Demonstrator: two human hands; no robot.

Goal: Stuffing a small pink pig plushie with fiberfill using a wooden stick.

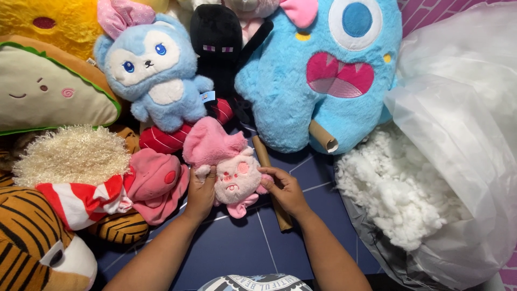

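A dark blue tiled floor (pixel 237 248) is the working surface, and soft toys crowd it on every side. In the middle lies the small pink-and-cream plush animal with pink ears (pixel 229 170), face up, and I take it as the landmark.

The left hand (pixel 201 193) closes around the left side of this plush, with the thumb on its cream body. The right hand (pixel 285 188) touches its right side with bent fingers; how firmly these fingers grip I cannot tell. It seems that the step in hand is pressing and shaping the plush between both hands. The next move probably calls for a steady hold on one side while the other hand works.

Just behind the plush, at its right, a brown cardboard tube (pixel 267 178) lies on the floor, partly under the right hand. Far to the right of the plush, a clear plastic bag (pixel 463 134) holds white fluffy stuffing (pixel 393 194). Above it sits a big blue one-eyed monster plush (pixel 318 75), and to the left a pink cap-shaped toy (pixel 153 180).

The underside of the plush is hidden, so any opening in it cannot be seen. The bag and several toys are cut off by the edges.
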